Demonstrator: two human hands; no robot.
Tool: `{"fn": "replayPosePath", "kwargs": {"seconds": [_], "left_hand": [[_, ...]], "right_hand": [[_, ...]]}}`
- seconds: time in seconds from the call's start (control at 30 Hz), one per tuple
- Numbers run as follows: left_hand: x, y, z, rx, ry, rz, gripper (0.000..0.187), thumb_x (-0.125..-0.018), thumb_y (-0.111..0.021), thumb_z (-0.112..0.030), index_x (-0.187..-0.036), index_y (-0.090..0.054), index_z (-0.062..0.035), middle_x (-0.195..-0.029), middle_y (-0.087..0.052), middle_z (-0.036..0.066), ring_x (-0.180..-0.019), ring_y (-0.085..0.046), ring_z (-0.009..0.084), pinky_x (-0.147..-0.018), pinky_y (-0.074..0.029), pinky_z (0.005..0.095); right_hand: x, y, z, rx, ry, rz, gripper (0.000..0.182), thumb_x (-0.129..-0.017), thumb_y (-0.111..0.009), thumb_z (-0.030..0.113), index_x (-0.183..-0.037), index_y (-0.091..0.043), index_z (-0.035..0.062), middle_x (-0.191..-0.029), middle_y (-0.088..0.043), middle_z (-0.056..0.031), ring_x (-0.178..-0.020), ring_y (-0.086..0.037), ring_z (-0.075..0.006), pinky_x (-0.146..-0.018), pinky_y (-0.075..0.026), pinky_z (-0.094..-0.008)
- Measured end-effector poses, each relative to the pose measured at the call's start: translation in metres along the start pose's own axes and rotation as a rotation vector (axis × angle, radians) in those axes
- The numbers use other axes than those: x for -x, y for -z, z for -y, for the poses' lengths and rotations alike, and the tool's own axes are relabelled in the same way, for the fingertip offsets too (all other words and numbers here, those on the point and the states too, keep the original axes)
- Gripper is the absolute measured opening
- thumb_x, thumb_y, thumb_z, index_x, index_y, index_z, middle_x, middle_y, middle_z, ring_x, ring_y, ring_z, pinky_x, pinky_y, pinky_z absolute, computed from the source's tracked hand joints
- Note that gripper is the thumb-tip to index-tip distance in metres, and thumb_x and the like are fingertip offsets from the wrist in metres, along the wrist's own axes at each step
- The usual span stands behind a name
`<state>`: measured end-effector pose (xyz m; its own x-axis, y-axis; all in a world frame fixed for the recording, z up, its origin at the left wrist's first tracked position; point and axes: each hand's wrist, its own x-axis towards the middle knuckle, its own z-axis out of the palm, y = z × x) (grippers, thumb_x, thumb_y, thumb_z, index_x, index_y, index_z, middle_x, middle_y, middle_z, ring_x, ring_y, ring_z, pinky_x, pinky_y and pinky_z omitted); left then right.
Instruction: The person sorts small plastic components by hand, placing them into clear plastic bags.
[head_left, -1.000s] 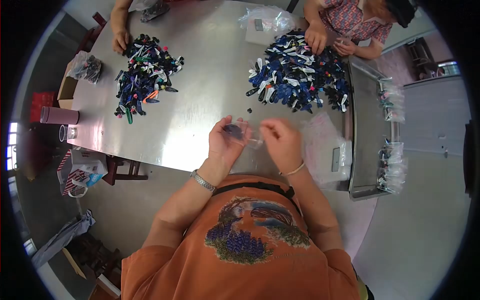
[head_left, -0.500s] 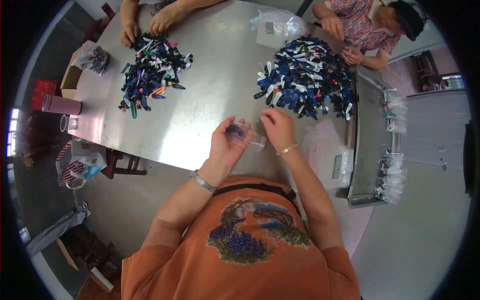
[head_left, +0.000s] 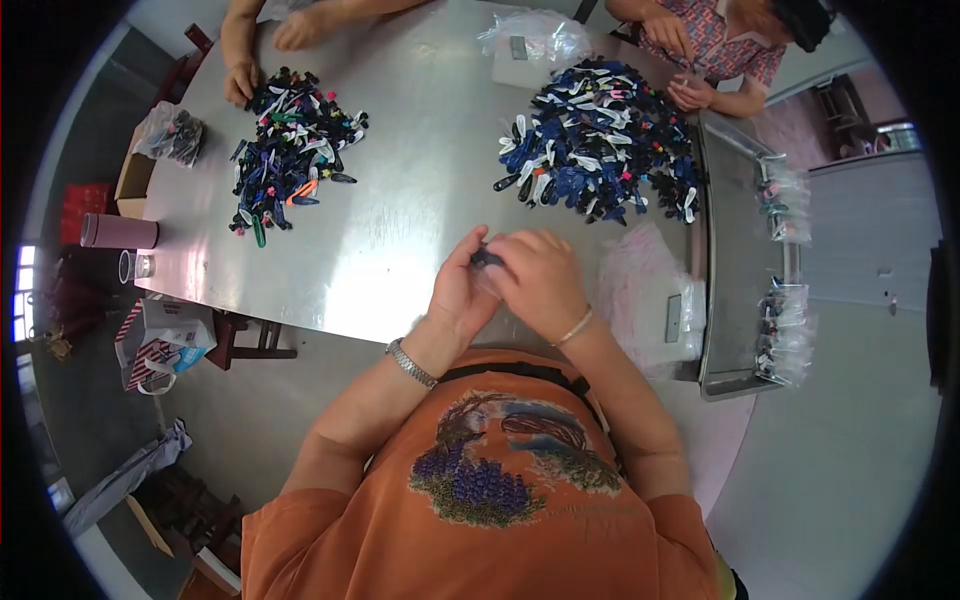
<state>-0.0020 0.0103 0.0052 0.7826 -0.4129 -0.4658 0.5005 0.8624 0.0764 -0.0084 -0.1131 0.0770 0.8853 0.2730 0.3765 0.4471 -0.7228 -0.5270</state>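
My left hand point(head_left: 460, 292), palm up, holds a small clear plastic bag point(head_left: 487, 279) above the table's near edge. Dark hair clips point(head_left: 484, 257) show at the bag, between my two hands. My right hand point(head_left: 544, 282) has its fingers curled over the bag from the right, hiding most of it. Beyond my hands lies a large pile of snap hair clips point(head_left: 590, 145), mostly navy, black and white. Clear bags point(head_left: 640, 265) lie in a stack to the right of my right hand.
Another clip pile point(head_left: 285, 150) lies at the left, by a co-worker's hands point(head_left: 240, 82). A second co-worker point(head_left: 690, 75) handles something small at the far right. A metal tray point(head_left: 712, 370) with filled bags point(head_left: 785, 330) borders the right side. A pink tumbler point(head_left: 120, 232) stands left.
My right hand has moved left onto the bag in my left hand and now covers much of it. At the far left, a co-worker's hands have moved apart.
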Motion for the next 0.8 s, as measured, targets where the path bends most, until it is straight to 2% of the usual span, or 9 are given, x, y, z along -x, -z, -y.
{"fn": "replayPosePath", "kwargs": {"seconds": [0.07,0.27,0.37,0.43,0.47,0.57,0.63,0.77,0.8], "left_hand": [[0.005,-0.007,0.005,-0.042,-0.022,-0.081,0.013,-0.093,-0.052,-0.021,-0.099,-0.058,-0.0118,-0.096,-0.06,0.005,-0.094,-0.055,0.0204,-0.087,-0.046,0.0358],[0.007,-0.002,0.01,-0.068,-0.062,-0.094,0.016,-0.094,-0.05,-0.023,-0.099,-0.058,-0.0108,-0.098,-0.059,0.005,-0.096,-0.055,0.0201,-0.088,-0.046,0.0354],[0.004,0.003,0.011,-0.046,-0.054,-0.092,0.022,-0.095,-0.047,-0.028,-0.108,-0.052,-0.0112,-0.102,-0.055,0.008,-0.097,-0.053,0.0231,-0.085,-0.047,0.0395],[0.008,-0.001,0.005,0.05,-0.036,-0.094,0.022,-0.095,-0.045,-0.029,-0.106,-0.052,-0.0108,-0.103,-0.054,0.01,-0.098,-0.053,0.0262,-0.085,-0.046,0.0425],[0.01,-0.002,0.001,0.143,-0.017,-0.094,0.024,-0.096,-0.043,-0.03,-0.105,-0.052,-0.0103,-0.105,-0.052,0.012,-0.099,-0.052,0.0293,-0.085,-0.046,0.0454],[0.01,0.003,-0.006,0.216,-0.02,-0.1,0.031,-0.094,-0.041,-0.032,-0.102,-0.055,-0.0057,-0.108,-0.053,0.019,-0.102,-0.05,0.0335,-0.096,-0.04,0.0467],[0.009,-0.003,-0.005,0.211,-0.021,-0.11,0.031,-0.095,-0.041,-0.031,-0.104,-0.054,-0.0049,-0.11,-0.052,0.019,-0.103,-0.05,0.0338,-0.096,-0.039,0.0472],[0.009,-0.005,0.0,0.212,0.006,-0.062,0.032,-0.095,-0.041,-0.031,-0.107,-0.053,-0.0041,-0.113,-0.051,0.02,-0.108,-0.048,0.0356,-0.098,-0.038,0.0481],[0.01,-0.006,0.0,0.209,0.006,-0.061,0.032,-0.095,-0.041,-0.031,-0.107,-0.053,-0.0041,-0.113,-0.051,0.02,-0.108,-0.048,0.0356,-0.098,-0.038,0.0481]], "right_hand": [[-0.003,-0.005,0.004,0.115,0.027,0.072,0.014,-0.072,-0.066,0.016,-0.084,-0.064,0.0081,-0.083,-0.06,-0.0058,-0.08,-0.057,-0.0259,-0.071,-0.044,-0.0397],[0.001,-0.017,-0.004,0.138,-0.054,0.173,0.011,-0.072,-0.064,0.019,-0.078,-0.064,0.0091,-0.079,-0.06,-0.0066,-0.08,-0.057,-0.0262,-0.07,-0.043,-0.0409],[0.005,-0.012,-0.007,0.055,-0.07,0.119,0.009,-0.072,-0.064,0.015,-0.079,-0.064,0.0083,-0.08,-0.061,-0.007,-0.08,-0.057,-0.0267,-0.07,-0.044,-0.0402],[0.007,0.0,-0.011,-0.203,-0.178,-0.062,0.008,-0.072,-0.064,0.011,-0.079,-0.064,0.0074,-0.08,-0.061,-0.0079,-0.08,-0.057,-0.027,-0.072,-0.044,-0.0397],[0.011,0.008,-0.013,-0.205,-0.177,-0.061,0.008,-0.072,-0.064,0.011,-0.079,-0.064,0.0074,-0.08,-0.061,-0.0079,-0.08,-0.057,-0.027,-0.072,-0.044,-0.0397],[0.021,0.027,-0.013,-0.342,-0.16,-0.066,0.015,-0.071,-0.066,0.006,-0.086,-0.065,0.0052,-0.086,-0.061,-0.0113,-0.082,-0.057,-0.0288,-0.07,-0.047,-0.0378],[0.023,0.034,-0.01,-0.092,0.166,0.059,0.023,-0.07,-0.068,0.007,-0.092,-0.063,0.0045,-0.091,-0.06,-0.0111,-0.081,-0.058,-0.0271,-0.067,-0.047,-0.036],[0.027,0.02,-0.002,0.09,0.138,-0.076,0.032,-0.071,-0.071,0.009,-0.101,-0.061,0.0047,-0.097,-0.059,-0.0101,-0.082,-0.058,-0.0239,-0.064,-0.048,-0.0332],[0.033,0.016,0.001,0.005,-0.074,-0.105,0.033,-0.072,-0.069,0.008,-0.103,-0.059,0.0043,-0.095,-0.06,-0.0097,-0.081,-0.059,-0.0218,-0.064,-0.048,-0.0312]]}}
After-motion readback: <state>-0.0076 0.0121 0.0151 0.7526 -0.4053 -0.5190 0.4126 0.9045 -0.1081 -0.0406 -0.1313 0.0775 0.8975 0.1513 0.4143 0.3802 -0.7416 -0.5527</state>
